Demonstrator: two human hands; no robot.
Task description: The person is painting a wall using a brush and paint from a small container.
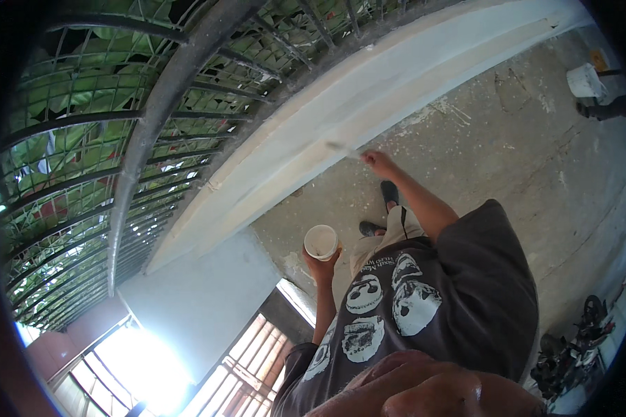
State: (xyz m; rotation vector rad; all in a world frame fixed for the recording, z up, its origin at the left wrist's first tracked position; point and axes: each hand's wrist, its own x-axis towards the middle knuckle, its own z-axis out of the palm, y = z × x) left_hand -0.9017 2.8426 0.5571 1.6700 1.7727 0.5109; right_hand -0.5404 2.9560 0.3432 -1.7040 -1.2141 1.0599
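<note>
My left hand [320, 265] is wrapped around a small white cup [321, 242], held upright in front of my dark printed t-shirt [438, 292]. My right hand [379, 163] reaches out and grips a thin pale-tipped brush [342, 148]. The brush tip touches the cream-coloured sloping ledge [313, 132] below the railing. What is inside the cup is hard to tell. My dark shoes [389, 191] stand on the rough concrete floor [508, 146] right beside the ledge.
A grey metal railing [153, 118] with curved bars runs above the ledge, green leaves behind it. A white bucket [584, 80] stands at the far right on the floor. Parked motorbikes [577, 340] show lower right, a barred window [250, 361] below.
</note>
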